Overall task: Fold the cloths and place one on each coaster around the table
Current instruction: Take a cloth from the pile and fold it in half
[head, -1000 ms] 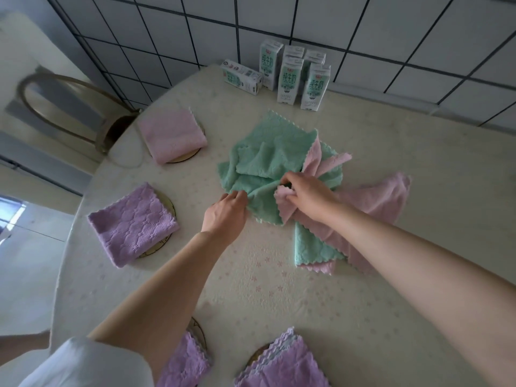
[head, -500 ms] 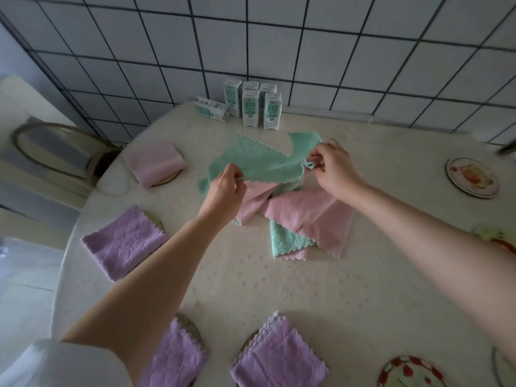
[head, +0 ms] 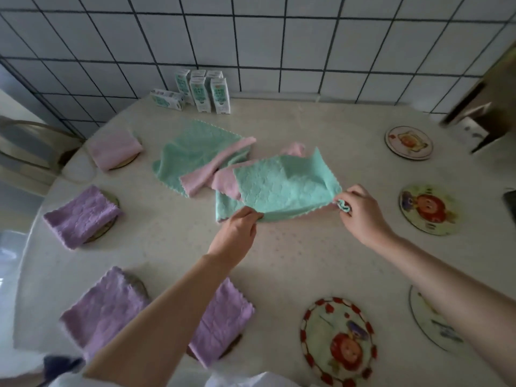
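1. Head view, middle of the cream round tabletop (head: 293, 261): mint-green scalloped fleece cloth (head: 282, 188) spread wide, near edge lifted, far part lying over the loose heap.
2. Left hand (head: 237, 233): fingers (head: 251, 216) pinching the cloth's near-left corner. Right hand (head: 360, 213): fingers (head: 351, 194) pinching its near-right corner, just beside the small hanging loop (head: 344, 205).
3. Done, judging by the layout: four folded cloths, each on a coaster. Pale pink folded cloth (head: 114, 148) at far left, three lilac folded cloths (head: 81, 216) (head: 103, 308) (head: 220, 319) down the left and near side.
4. Left to cover: four round picture coasters (head: 408, 142) (head: 427, 209) (head: 339, 342) (head: 430, 322), all bare, on the right and near right; the last partly hidden by the right forearm.
5. Unfolded in the heap, far of the hands: second mint-green cloth (head: 195, 146) and rumpled pink cloth (head: 217, 166) tangled across it. More green and pink under the held cloth; exact count not clear.
6. About halfway through, by that reckoning. Step in hand, most likely: squaring up the held cloth for its first fold.
7. Far side, against the white tiled wall (head: 279, 37): small green-and-white drink cartons (head: 206, 90), apart from the work.
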A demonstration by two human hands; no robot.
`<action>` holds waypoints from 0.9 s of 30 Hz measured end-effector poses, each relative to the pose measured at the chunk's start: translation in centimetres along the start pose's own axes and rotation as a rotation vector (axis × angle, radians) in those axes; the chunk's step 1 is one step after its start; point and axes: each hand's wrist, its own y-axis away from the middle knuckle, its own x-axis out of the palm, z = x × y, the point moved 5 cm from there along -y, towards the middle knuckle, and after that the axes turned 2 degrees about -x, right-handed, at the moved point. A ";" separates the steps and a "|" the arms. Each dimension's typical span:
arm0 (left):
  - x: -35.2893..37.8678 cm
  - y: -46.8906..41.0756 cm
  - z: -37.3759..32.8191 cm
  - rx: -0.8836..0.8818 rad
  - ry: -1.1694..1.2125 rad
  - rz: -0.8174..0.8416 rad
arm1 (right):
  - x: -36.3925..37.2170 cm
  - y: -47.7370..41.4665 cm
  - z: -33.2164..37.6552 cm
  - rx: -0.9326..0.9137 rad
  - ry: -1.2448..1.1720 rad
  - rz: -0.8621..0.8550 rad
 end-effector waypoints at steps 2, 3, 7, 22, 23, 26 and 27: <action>2.3 2.5 -2.1 -0.017 0.003 0.017 | -0.2 3.6 -2.2 0.013 -0.034 0.065; 3.4 3.8 -3.0 -0.033 0.003 0.030 | -0.4 5.4 -3.2 0.024 -0.043 0.100; 7.0 9.0 -5.8 -0.127 -0.019 0.069 | -0.3 12.1 -6.0 0.045 -0.091 0.238; 10.0 21.3 -10.3 -0.272 -0.092 0.139 | -1.1 26.4 -9.2 -0.124 0.133 0.439; 10.0 21.3 -10.2 -0.278 -0.084 0.141 | -1.0 26.6 -9.5 -0.100 0.106 0.447; 9.8 20.8 -9.9 -0.286 -0.052 0.150 | -1.1 26.7 -11.0 0.011 -0.013 0.474; 9.6 20.4 -9.6 -0.292 -0.038 0.144 | -1.3 26.5 -11.3 0.057 -0.063 0.478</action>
